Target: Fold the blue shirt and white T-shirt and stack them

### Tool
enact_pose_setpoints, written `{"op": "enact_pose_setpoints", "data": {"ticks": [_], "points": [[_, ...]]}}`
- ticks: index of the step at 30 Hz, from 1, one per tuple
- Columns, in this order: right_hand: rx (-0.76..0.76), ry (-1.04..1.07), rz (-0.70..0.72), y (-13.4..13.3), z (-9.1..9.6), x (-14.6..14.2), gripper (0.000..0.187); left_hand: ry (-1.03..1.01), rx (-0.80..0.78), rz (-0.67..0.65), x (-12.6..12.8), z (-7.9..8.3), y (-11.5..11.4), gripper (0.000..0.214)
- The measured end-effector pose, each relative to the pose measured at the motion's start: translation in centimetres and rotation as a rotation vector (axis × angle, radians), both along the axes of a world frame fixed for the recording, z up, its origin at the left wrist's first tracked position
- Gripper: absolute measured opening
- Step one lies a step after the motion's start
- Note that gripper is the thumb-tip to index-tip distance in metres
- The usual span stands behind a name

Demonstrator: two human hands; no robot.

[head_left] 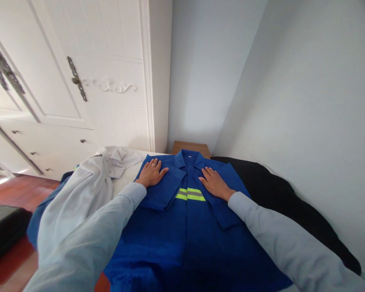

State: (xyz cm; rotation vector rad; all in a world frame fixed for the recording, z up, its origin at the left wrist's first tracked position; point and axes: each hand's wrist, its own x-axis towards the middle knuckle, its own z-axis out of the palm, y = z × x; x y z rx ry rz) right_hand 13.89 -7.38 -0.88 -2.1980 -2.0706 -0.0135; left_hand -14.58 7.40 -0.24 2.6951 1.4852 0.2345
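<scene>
A blue work coverall or jacket (170, 231) with a collar and a yellow-and-grey reflective band across the chest lies front side up before me. Its sleeves are folded inward over the front. My left hand (152, 172) rests flat on the folded sleeve at the left shoulder area, fingers spread, a ring on one finger. On the other side, my right hand (214, 182) lies flat with fingers stretched on the right folded sleeve, near the collar. Neither hand grips the cloth. The garment's lower end runs out of view at the bottom.
A pale grey garment (88, 186) with dark lettering lies to the left, over other blue cloth. Black fabric (270, 190) stretches along the wall on the right. Behind stand a wooden piece of furniture (191, 148) and a white wardrobe (115, 48). A dark object (6, 231) sits on the reddish floor.
</scene>
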Motion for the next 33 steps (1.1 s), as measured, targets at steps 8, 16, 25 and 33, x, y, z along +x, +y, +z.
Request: {"op": "enact_pose_setpoints", "data": {"ticks": [8, 16, 25, 33], "points": [[0.069, 0.075, 0.052, 0.2, 0.7, -0.4, 0.070, -0.003, 0.026, -0.011, -0.1, -0.3, 0.2, 0.081], [0.050, 0.076, 0.197, 0.1, -0.2, -3.1, 0.071, -0.081, 0.152, -0.037, -0.1, -0.2, -0.5, 0.060], [0.024, 0.041, 0.183, -0.2, 0.1, -3.4, 0.070, 0.005, 0.206, -0.378, 0.5, 2.0, -3.7, 0.036], [0.047, 0.045, 0.184, -0.1, -0.1, -3.3, 0.070, -0.126, 0.042, -0.390, -1.5, 0.6, -10.0, 0.064]]}}
